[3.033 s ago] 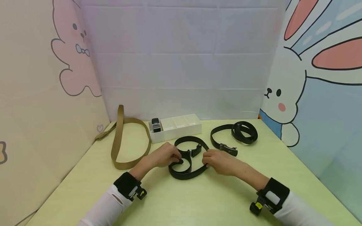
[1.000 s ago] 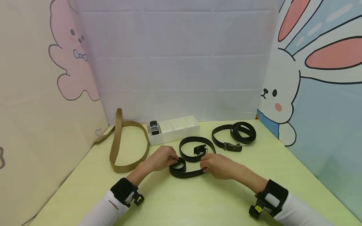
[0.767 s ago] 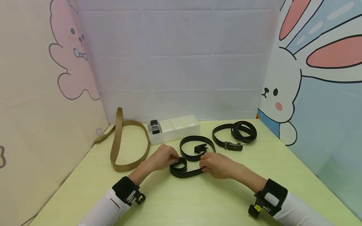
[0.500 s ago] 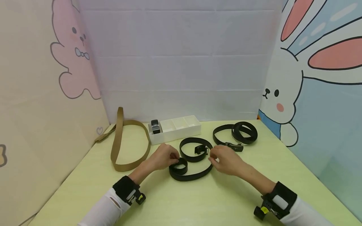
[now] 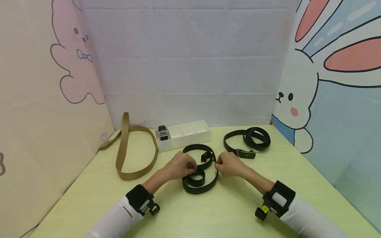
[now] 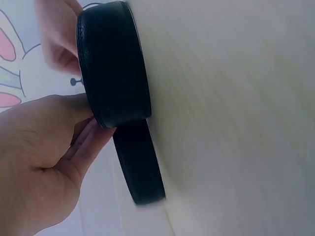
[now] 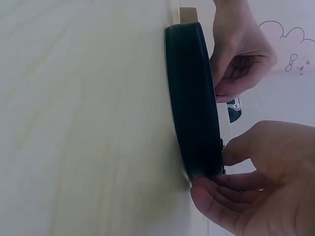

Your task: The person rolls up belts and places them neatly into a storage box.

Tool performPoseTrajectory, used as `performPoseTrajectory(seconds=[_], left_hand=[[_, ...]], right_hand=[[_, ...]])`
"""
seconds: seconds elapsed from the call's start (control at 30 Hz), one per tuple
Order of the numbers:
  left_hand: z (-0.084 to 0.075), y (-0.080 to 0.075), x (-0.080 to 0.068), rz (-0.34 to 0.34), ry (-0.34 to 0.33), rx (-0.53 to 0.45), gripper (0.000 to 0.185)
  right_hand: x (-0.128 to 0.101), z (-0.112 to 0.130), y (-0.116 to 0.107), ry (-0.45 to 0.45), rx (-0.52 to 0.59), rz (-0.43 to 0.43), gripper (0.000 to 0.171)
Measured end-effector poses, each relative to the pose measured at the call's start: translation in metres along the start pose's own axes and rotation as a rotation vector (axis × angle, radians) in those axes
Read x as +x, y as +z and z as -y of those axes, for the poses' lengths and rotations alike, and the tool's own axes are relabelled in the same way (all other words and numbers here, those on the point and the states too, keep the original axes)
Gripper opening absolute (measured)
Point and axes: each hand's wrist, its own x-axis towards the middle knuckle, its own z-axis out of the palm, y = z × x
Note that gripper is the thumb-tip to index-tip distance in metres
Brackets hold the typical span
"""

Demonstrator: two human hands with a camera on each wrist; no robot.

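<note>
A black leather belt (image 5: 200, 190) stands on its edge on the table, its plain end coiled into a small ring. My left hand (image 5: 181, 165) pinches the coil's upper edge between thumb and fingers. At the right side, my right hand (image 5: 229, 164) pinches the strap near its buckle (image 5: 206, 157), which lies inside the far loop. The left wrist view shows the outer strap (image 6: 115, 64) curving in front of the left fingertips. In the right wrist view the strap (image 7: 194, 98) runs from the left hand's side down to the right thumb and fingers.
A tan webbing belt (image 5: 135, 176) lies looped at the left. Behind the hands stands a white divided tray (image 5: 186, 142) with a rolled black belt (image 5: 162, 133) in its left compartment. Another black belt (image 5: 257, 145), partly coiled, lies at the back right. Printed sheets enclose the table (image 5: 190, 218).
The belt's end has been wound from a loose curl into a tighter ring. My left hand has shifted right with it; my right hand loosened, then pinched the strap again closer to the buckle.
</note>
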Motion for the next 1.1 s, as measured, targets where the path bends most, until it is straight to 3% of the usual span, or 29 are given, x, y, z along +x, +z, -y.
performPoseTrajectory(seconds=[0.13, 0.2, 0.33, 0.4, 0.57, 0.63, 0.73, 0.93, 1.1], left_hand=[[-0.004, 0.006, 0.008, -0.006, 0.034, 0.019, 0.009], [-0.004, 0.008, 0.01, -0.007, 0.037, 0.03, 0.009], [-0.005, 0.011, 0.011, -0.009, 0.022, 0.026, 0.01], [-0.005, 0.011, 0.011, -0.008, 0.009, 0.026, 0.01], [-0.006, 0.008, 0.011, -0.001, -0.01, 0.019, 0.011], [-0.006, 0.006, 0.012, -0.001, -0.012, 0.023, 0.011], [-0.006, 0.004, 0.013, -0.006, -0.019, 0.035, 0.011], [-0.005, 0.007, 0.01, -0.008, -0.027, 0.028, 0.01], [-0.005, 0.004, 0.007, -0.015, -0.01, 0.038, 0.007]], right_hand=[[0.051, -0.055, 0.038, -0.122, -0.05, -0.013, 0.02], [0.064, -0.058, 0.045, -0.141, -0.042, -0.022, 0.014], [0.054, -0.028, 0.034, -0.246, -0.021, -0.064, 0.016], [0.051, -0.026, 0.032, -0.337, -0.015, -0.099, 0.023], [0.025, 0.015, 0.004, -0.473, -0.011, -0.077, 0.017], [0.007, 0.047, -0.013, -0.455, -0.016, -0.024, 0.009], [0.002, 0.06, -0.018, -0.453, -0.056, 0.043, 0.007], [0.006, 0.068, -0.011, -0.403, -0.093, 0.111, 0.006], [0.007, 0.069, -0.008, -0.383, -0.07, 0.11, 0.009]])
